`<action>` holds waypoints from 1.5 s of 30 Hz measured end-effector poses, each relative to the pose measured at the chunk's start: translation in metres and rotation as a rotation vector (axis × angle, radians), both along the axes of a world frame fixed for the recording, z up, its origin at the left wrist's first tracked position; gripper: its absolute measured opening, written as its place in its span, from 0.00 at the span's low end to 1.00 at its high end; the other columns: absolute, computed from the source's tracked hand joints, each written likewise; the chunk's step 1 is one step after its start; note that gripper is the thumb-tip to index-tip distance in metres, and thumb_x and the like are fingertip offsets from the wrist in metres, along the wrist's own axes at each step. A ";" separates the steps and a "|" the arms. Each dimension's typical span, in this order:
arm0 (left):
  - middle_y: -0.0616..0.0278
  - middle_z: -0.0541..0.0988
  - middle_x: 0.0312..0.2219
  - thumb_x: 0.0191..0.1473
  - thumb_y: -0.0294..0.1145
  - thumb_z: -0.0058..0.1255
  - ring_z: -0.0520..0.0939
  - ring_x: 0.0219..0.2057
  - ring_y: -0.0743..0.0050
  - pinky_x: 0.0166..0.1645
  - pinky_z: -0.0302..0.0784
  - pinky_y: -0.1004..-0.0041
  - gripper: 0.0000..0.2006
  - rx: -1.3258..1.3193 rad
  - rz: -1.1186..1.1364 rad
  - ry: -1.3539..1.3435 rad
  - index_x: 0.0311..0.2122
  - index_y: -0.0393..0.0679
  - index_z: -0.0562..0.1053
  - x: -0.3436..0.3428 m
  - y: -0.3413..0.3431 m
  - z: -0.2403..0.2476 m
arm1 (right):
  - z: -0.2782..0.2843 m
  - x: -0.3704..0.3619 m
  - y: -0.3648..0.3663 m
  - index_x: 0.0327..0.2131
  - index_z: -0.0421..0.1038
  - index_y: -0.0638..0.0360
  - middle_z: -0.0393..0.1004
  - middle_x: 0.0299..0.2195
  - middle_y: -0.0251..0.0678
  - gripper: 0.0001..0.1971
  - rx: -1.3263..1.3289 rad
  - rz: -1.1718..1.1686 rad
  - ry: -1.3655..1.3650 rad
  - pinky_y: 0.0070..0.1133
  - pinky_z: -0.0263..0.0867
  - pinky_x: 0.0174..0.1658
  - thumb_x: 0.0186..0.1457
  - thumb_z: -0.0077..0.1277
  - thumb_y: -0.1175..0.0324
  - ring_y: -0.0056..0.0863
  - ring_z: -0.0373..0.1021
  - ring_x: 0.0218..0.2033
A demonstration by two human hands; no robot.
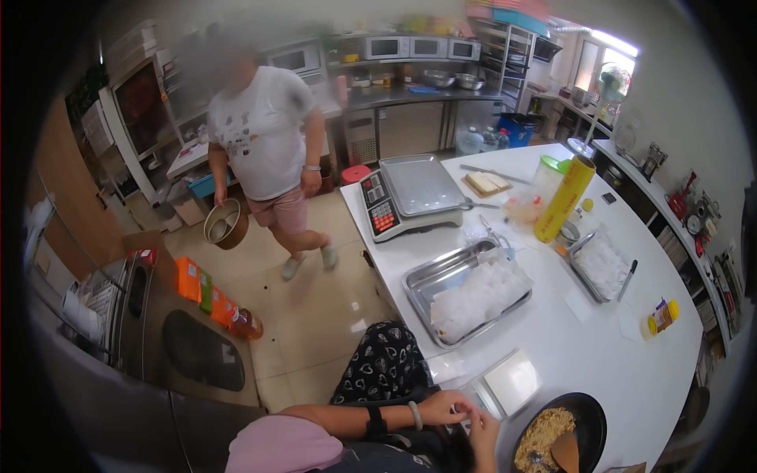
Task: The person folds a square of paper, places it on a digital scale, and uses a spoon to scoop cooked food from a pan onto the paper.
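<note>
My left hand [443, 407], with a pale bracelet and a black band on its arm, is at the near edge of the white table. Its fingers are drawn together and meet those of my right hand [483, 432]. Whatever they may pinch is too small to make out. Just beyond the hands lies a flat white square pad or small scale [512, 381]. To the right, a black pan [597, 422] holds crumbly yellow-brown food [544, 436] with a wooden spatula [564, 452] resting in it. A metal tray [418, 284] farther off carries white, paper-like wrapped pieces [481, 296].
Farther along the table are a weighing scale [422, 185], a yellow film roll [565, 201], a smaller tray [602, 266], a black-handled tool [628, 277] and a yellow-capped jar [663, 317]. At left, a person [264, 134] carries a round pot [225, 225] beside an oven [203, 347].
</note>
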State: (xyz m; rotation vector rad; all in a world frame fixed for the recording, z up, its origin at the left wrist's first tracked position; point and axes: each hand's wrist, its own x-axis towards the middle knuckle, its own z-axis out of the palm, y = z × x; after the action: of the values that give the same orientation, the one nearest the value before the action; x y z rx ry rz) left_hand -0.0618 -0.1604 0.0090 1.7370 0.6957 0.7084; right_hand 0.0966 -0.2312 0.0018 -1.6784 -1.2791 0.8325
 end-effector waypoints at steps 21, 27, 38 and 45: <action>0.73 0.73 0.19 0.50 0.37 0.56 0.68 0.22 0.90 0.26 0.65 0.82 0.13 -0.377 0.138 0.014 0.28 0.36 0.75 -0.009 0.009 -0.009 | 0.014 0.014 -0.024 0.27 0.73 0.66 0.73 0.20 0.33 0.09 -0.219 -0.085 0.509 0.15 0.64 0.23 0.52 0.53 0.69 0.20 0.69 0.20; 0.63 0.80 0.30 0.49 0.29 0.56 0.77 0.31 0.82 0.38 0.73 0.78 0.09 -0.686 0.195 -0.018 0.34 0.37 0.77 -0.008 0.024 -0.016 | 0.008 0.021 -0.016 0.24 0.74 0.64 0.71 0.19 0.29 0.10 -0.237 -0.154 0.281 0.15 0.62 0.28 0.52 0.52 0.66 0.15 0.66 0.23; 0.70 0.74 0.23 0.52 0.31 0.53 0.70 0.23 0.86 0.29 0.64 0.85 0.08 -0.886 0.117 -0.190 0.33 0.37 0.75 -0.003 0.045 0.014 | 0.043 0.025 0.004 0.25 0.74 0.63 0.71 0.18 0.26 0.09 -0.153 -0.177 0.611 0.10 0.58 0.25 0.51 0.55 0.66 0.10 0.62 0.19; 0.73 0.72 0.23 0.52 0.32 0.52 0.68 0.23 0.88 0.30 0.63 0.85 0.07 -0.874 0.138 -0.129 0.33 0.40 0.74 0.006 0.039 0.018 | 0.039 0.027 -0.003 0.24 0.74 0.62 0.71 0.18 0.27 0.10 -0.186 -0.167 0.610 0.10 0.57 0.25 0.51 0.55 0.65 0.10 0.63 0.19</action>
State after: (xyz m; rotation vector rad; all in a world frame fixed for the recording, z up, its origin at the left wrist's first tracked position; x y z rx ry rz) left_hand -0.0555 -0.1213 0.0275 0.8442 0.8708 0.4873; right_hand 0.1233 -0.2347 0.0410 -1.4757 -0.6514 1.2648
